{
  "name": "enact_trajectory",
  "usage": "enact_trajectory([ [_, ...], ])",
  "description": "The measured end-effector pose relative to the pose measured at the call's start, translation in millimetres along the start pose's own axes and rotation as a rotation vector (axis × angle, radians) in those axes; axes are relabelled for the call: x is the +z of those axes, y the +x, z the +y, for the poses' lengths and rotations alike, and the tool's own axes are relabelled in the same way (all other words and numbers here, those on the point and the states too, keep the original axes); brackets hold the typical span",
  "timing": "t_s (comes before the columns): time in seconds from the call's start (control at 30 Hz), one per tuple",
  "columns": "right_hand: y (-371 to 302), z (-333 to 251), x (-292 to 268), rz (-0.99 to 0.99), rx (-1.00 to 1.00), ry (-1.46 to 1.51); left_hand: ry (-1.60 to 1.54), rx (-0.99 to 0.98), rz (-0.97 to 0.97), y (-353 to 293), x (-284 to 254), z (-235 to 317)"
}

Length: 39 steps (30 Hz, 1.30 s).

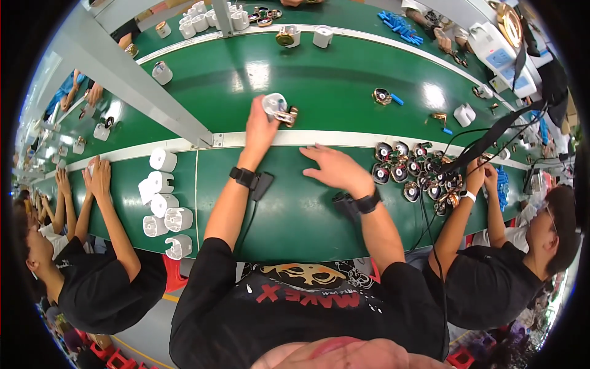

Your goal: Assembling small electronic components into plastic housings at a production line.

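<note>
The 2 hands are apart: at upper centre, the left hand (261, 129) grips a white plastic housing (273, 102) with a gold-coloured part (292, 115), seemingly attached; at centre, the right hand (338, 170) spreads its fingers over the green bench (289, 215).

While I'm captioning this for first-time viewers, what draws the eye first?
Likely the white housing, in the left hand over the green surface at upper centre. Next, the dark, gold-rimmed parts clustered right of the right hand, then several white pieces at left.
</note>
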State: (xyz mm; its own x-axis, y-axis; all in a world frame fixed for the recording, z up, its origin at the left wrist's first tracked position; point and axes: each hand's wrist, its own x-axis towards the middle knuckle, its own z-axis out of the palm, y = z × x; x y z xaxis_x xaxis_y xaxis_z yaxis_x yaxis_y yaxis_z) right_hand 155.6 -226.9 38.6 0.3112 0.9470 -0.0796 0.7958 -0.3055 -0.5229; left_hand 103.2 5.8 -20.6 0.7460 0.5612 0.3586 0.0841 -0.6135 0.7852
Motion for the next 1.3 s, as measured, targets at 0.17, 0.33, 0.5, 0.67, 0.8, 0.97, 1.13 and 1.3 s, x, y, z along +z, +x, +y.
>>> enact_trajectory([
  [0.17,13,102,-80,0.322,0.306,0.259,0.096,-0.126,0.101,-1,-28,-19],
  [0.33,21,253,-107,0.766,0.483,-0.13,0.2,-0.072,0.163,-54,-44,17],
  [0.5,52,252,-97,0.38,0.574,-0.392,0.193,-0.091,0.193,-138,-117,53],
  [0.67,47,287,-97,0.361,0.438,-0.057,0.398,-0.137,0.463,-195,-205,68],
  [0.8,35,256,-103,0.188,0.594,1.754,0.76,-0.161,0.701,-237,-250,70],
  [0.97,49,156,-61,0.334,0.249,2.702,0.982,-0.386,0.834,-273,-242,52],
  [1.13,51,89,-15,0.199,-0.125,2.736,0.879,-0.484,0.743,-278,-214,49],
  [1.3,44,57,37,0.376,-0.111,2.521,0.448,-0.658,0.702,-287,-194,30],
])
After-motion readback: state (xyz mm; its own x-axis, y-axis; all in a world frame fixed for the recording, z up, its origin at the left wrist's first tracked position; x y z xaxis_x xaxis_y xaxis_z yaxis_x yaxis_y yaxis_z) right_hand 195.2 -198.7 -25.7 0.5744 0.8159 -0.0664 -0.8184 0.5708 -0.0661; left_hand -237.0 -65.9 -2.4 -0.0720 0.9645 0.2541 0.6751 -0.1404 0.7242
